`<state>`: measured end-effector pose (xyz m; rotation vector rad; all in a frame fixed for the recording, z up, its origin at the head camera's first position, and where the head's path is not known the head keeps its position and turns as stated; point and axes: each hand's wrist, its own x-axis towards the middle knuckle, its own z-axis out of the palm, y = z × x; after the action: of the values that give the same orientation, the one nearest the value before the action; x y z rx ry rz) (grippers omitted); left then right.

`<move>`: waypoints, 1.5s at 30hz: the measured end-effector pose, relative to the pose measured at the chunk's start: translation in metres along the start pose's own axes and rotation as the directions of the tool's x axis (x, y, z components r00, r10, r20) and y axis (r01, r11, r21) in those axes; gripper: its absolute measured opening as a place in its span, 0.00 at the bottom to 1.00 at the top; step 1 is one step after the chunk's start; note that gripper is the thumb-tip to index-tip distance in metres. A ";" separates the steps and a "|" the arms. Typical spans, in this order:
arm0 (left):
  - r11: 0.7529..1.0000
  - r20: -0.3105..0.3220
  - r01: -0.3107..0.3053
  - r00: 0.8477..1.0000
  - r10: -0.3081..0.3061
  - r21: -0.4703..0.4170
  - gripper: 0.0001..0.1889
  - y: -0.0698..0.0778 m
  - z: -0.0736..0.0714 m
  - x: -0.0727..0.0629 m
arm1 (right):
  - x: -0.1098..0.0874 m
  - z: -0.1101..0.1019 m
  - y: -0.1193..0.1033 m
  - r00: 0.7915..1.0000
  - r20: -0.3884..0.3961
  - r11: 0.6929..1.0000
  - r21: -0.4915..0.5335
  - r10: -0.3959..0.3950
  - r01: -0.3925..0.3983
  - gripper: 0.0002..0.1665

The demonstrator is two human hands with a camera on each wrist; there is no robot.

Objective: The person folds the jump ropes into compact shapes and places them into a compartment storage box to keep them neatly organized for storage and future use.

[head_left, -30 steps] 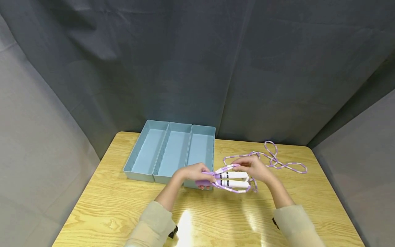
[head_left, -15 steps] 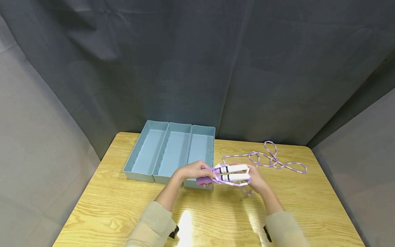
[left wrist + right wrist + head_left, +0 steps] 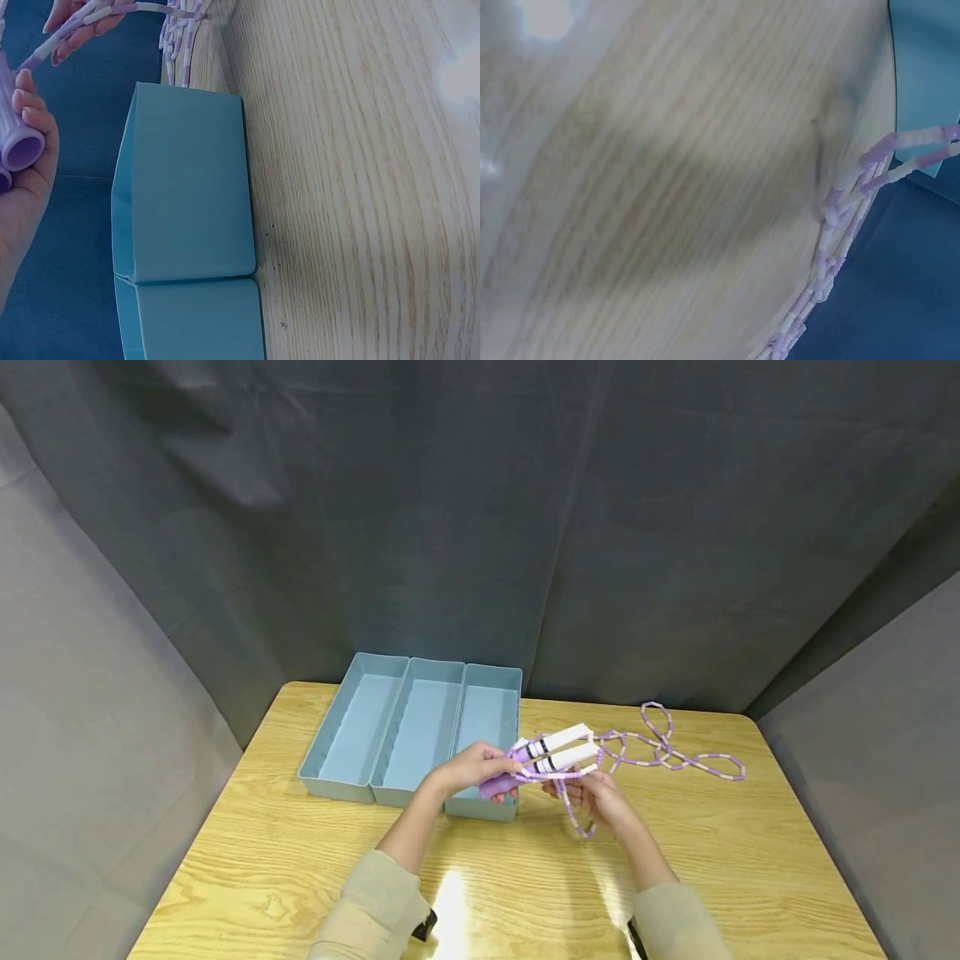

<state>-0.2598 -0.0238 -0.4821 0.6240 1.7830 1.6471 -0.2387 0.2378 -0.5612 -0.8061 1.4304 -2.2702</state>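
Note:
A jump rope has two handles (image 3: 561,740) with purple grips, black bands and white ends. My left hand (image 3: 477,766) grips both handles together by the purple part, over the front of the right-hand bin. Their hollow purple ends (image 3: 22,146) show in the left wrist view. Purple and white beaded rope (image 3: 567,810) loops round the handles and dangles below them. Under the white ends, my right hand (image 3: 597,797) holds a strand between thumb and fingers. The right wrist view shows beaded strands (image 3: 844,199) but not the hand.
Three light blue bins (image 3: 422,727) stand side by side at the left back of the wooden table (image 3: 300,860). The rest of the rope (image 3: 675,756) lies in loose loops at the back right. A dark curtain (image 3: 450,527) hangs behind the table.
My right hand has passed from above the handles to beneath them, carrying the rope round. The white ends have tilted up and away, and the slack rope has been drawn left.

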 end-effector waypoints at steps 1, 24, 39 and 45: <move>1.000 -0.011 -0.005 1.000 0.005 -0.009 0.19 0.000 0.000 0.000 | -0.001 -0.006 0.006 1.000 0.024 1.000 -0.001 0.000 0.000 0.22; 0.993 -0.250 -0.015 0.968 -0.015 -0.120 0.19 -0.011 -0.003 0.007 | -0.008 0.048 -0.034 0.974 -0.142 0.949 -0.241 0.175 -0.205 0.23; 0.992 -0.268 0.004 0.963 -0.038 -0.124 0.22 -0.001 -0.003 0.000 | -0.001 0.080 -0.057 0.934 -0.335 0.770 -0.562 0.122 -0.302 0.27; 0.991 -0.300 -0.017 0.954 -0.025 -0.135 0.22 -0.003 -0.001 0.001 | 0.000 0.095 -0.054 0.939 -0.272 0.357 -0.915 -0.210 -0.186 0.21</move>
<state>-0.2615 -0.0239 -0.4848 0.3189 1.8559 1.9253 -0.1784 0.1940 -0.4806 -0.6416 3.0122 -1.3892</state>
